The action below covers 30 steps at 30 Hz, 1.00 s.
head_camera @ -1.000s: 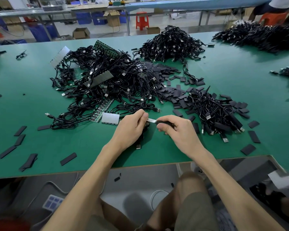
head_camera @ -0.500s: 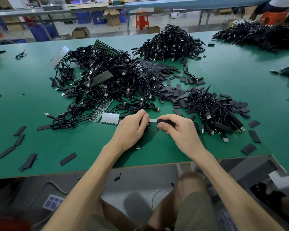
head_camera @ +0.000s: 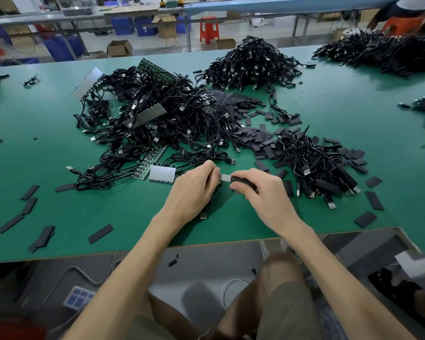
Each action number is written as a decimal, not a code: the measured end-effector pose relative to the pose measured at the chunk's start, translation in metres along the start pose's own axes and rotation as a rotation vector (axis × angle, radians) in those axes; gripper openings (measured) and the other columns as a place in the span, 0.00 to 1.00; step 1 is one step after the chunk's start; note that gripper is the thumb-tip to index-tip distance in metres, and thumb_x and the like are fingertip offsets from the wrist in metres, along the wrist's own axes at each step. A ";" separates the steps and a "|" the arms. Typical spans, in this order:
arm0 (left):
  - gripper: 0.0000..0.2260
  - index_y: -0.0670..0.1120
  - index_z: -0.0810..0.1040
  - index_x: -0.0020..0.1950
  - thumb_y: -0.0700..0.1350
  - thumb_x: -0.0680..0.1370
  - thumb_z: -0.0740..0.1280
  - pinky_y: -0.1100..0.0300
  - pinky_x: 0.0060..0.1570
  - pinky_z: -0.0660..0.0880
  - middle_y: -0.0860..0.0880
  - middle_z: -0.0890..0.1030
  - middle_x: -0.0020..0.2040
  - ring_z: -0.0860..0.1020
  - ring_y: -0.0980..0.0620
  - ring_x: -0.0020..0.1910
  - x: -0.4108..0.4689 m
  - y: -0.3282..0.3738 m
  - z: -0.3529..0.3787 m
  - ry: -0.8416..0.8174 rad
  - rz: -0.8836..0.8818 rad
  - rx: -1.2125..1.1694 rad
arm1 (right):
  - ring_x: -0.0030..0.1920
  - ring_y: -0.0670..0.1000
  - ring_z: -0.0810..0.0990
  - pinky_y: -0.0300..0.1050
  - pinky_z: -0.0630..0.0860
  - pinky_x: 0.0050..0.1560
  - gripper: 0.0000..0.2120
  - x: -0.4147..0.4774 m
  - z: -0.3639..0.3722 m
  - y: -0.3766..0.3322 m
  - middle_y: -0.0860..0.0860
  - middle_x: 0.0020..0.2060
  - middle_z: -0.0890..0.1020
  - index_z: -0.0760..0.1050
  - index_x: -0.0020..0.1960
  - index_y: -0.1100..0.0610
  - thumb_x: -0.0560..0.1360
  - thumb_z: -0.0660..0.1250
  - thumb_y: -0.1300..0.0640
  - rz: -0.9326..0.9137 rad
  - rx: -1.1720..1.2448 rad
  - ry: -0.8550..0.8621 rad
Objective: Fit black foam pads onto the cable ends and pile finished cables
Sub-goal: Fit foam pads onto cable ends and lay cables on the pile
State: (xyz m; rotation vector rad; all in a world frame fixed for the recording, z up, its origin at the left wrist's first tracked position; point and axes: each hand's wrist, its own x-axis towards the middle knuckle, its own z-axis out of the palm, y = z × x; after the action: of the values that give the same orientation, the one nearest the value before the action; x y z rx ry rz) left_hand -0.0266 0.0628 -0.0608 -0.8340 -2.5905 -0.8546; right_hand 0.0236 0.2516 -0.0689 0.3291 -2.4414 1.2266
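Little has moved since the earlier frames. Left hand (head_camera: 194,190) fingers pinch the cable end (head_camera: 225,177), its silver tip exposed. Right hand (head_camera: 263,192) fingers curl round the black foam pad (head_camera: 241,180), which meets that tip, above the table (head_camera: 133,217) near its front edge.

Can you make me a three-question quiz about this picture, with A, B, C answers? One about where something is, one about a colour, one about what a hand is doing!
1. Where is the red stool? A. On the table. B. On the floor beyond the table. C. Under the arms.
2. What colour is the table top? A. White. B. Yellow. C. Green.
3. What is the right hand doing? A. Gripping a black foam pad. B. Lying flat, empty. C. Pointing upward.
Answers: B, it stands on the floor past the far edge; C, green shows around the cables; A, it is curled round the pad.
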 end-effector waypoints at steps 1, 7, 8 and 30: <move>0.13 0.47 0.63 0.42 0.50 0.85 0.55 0.47 0.33 0.66 0.51 0.69 0.32 0.69 0.46 0.32 0.000 0.000 0.000 -0.001 -0.006 -0.008 | 0.44 0.42 0.79 0.31 0.71 0.47 0.08 0.000 0.000 0.000 0.49 0.43 0.83 0.83 0.56 0.57 0.78 0.73 0.57 -0.002 -0.001 -0.008; 0.13 0.44 0.70 0.47 0.51 0.86 0.55 0.44 0.37 0.71 0.52 0.73 0.36 0.72 0.47 0.35 -0.002 0.002 -0.001 -0.048 0.050 0.018 | 0.46 0.46 0.79 0.34 0.72 0.51 0.11 -0.002 0.002 0.001 0.49 0.45 0.83 0.82 0.58 0.58 0.79 0.71 0.53 -0.026 -0.080 -0.039; 0.13 0.45 0.70 0.47 0.50 0.86 0.56 0.44 0.38 0.72 0.52 0.74 0.37 0.73 0.47 0.35 -0.003 0.002 -0.001 -0.052 0.069 0.020 | 0.46 0.46 0.78 0.32 0.71 0.51 0.12 -0.002 0.003 0.001 0.49 0.46 0.83 0.82 0.59 0.58 0.79 0.71 0.53 -0.033 -0.087 -0.051; 0.12 0.48 0.79 0.51 0.55 0.83 0.63 0.47 0.40 0.76 0.58 0.77 0.37 0.76 0.53 0.37 -0.001 -0.002 -0.003 -0.041 0.049 -0.117 | 0.44 0.46 0.82 0.47 0.78 0.50 0.07 0.002 0.004 0.004 0.46 0.40 0.83 0.84 0.54 0.52 0.82 0.68 0.54 0.077 -0.027 -0.042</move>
State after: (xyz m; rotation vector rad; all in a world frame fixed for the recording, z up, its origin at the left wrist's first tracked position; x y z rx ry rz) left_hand -0.0268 0.0589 -0.0604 -0.9527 -2.5639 -0.9924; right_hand 0.0193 0.2506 -0.0726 0.2581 -2.5251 1.2294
